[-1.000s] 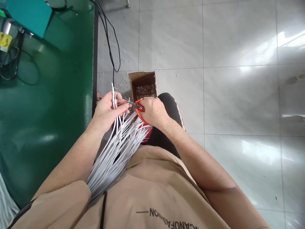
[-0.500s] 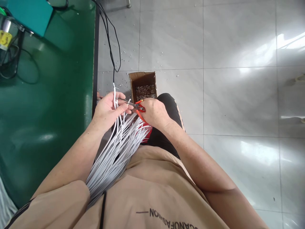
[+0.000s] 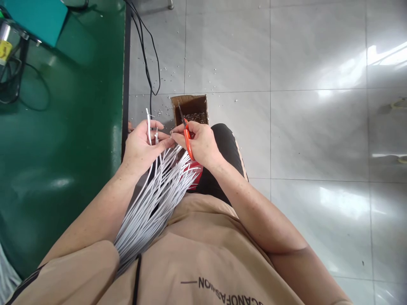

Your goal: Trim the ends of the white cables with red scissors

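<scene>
Several white cables pass through my left hand, whose fingers are closed on them. One cable end sticks up between the fingers, and thumb and fingertip pinch another near the middle. My right hand holds scissors with orange-red handles, their dark blades pointing up and away. Its thumb and index fingertip meet at the cable end beside my left fingertips; what they pinch is too small to make out. A thick bundle of white cables runs from under my hands down across my lap.
Just beyond my hands, a cardboard box on the tiled floor holds small clippings. More bits lie scattered around it. At left is a green-topped table bearing a teal box; black cords hang past its edge.
My right hand has swung the scissors away from the cable, so the blades now point up instead of left. Its thumb and index finger have come to the cable end at my left fingertips.
</scene>
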Available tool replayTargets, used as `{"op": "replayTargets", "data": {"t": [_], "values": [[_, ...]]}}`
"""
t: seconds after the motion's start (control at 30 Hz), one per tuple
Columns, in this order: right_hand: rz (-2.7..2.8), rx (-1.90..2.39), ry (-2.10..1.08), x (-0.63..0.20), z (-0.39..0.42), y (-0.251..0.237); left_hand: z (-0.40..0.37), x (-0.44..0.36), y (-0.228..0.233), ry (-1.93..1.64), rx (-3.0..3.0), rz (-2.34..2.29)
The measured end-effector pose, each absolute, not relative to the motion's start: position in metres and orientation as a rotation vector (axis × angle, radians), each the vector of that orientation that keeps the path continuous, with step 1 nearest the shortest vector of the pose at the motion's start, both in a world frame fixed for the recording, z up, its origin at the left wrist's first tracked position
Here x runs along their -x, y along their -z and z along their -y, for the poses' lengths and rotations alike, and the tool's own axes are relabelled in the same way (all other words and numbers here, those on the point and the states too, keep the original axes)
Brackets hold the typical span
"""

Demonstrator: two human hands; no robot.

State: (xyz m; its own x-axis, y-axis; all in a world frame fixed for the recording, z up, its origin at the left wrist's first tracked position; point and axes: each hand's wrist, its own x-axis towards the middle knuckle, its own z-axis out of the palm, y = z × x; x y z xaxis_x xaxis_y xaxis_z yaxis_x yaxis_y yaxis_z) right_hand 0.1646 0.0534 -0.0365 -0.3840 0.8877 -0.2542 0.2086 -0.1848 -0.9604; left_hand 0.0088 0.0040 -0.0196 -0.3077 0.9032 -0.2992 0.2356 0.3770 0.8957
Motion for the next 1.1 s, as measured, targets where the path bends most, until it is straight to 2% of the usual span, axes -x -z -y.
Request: {"op": "replayTargets", "data": {"t": [0.27,0.5,0.7,0.93,1.1], "values": [[1.168,1.283,-1.85,-0.158,-0.049,0.037,-0.005,-0.013,0.016,-0.96,-0.982,-1.809],[0.855,1.153,-2.004,-0.16,-0.049,0.043,-0.004,-0.014,0.019,-0.992,-0.784,-1.493],[0.948,1.103,-1.974,-0.163,-0.047,0.036,-0.004,-0.011,0.024,-1.094,-0.848,-1.583],[0.996,1.17,-1.903,-0.157,-0.045,0.039,-0.003,-0.016,0.017,-0.992,-1.054,-1.812],[0.813,1.218,-1.938,-0.145,-0.036,0.037,-0.002,-0.019,0.013,-0.969,-1.249,-1.99]]}}
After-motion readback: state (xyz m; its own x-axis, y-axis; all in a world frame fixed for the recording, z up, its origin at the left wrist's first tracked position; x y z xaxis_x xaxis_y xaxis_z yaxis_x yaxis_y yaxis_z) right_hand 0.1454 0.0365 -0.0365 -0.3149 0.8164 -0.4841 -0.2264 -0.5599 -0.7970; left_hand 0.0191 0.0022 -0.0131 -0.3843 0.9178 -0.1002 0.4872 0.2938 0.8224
